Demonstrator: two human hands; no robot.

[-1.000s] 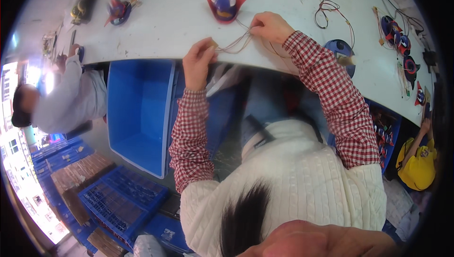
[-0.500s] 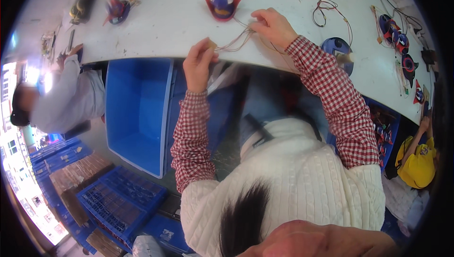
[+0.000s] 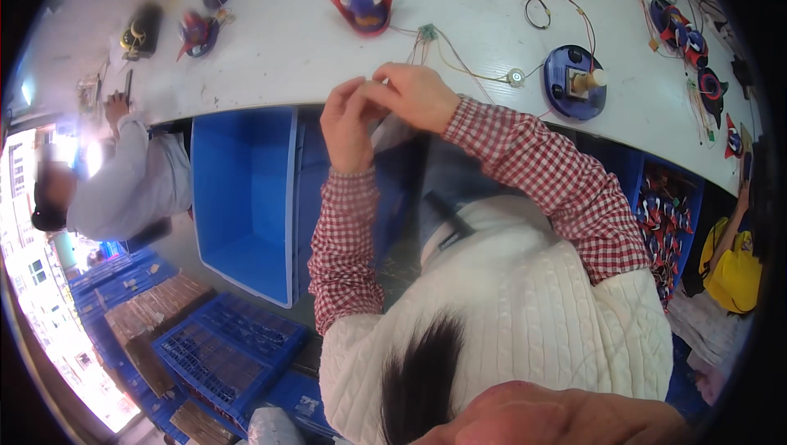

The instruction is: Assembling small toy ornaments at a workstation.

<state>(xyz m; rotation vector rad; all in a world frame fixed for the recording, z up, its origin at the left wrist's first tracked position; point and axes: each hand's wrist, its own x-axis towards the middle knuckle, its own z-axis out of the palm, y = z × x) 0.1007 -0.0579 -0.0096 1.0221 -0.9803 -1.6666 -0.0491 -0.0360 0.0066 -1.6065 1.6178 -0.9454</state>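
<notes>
Lying beyond right hand (image 3: 416, 96): circuit board (image 3: 427, 33)

I can see the left hand (image 3: 348, 129) raised, fingers (image 3: 336, 102) curled. The right hand (image 3: 420, 97) bends in at its fingertips, forearm (image 3: 549, 166) slanting off rightward.

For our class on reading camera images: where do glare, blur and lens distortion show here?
Head view: glare burns out the bright strip at far left; head view: the front edge of the white table bows, and black fills the corners; head view: the black-and-yellow item looks softer than the blue round base.
</notes>
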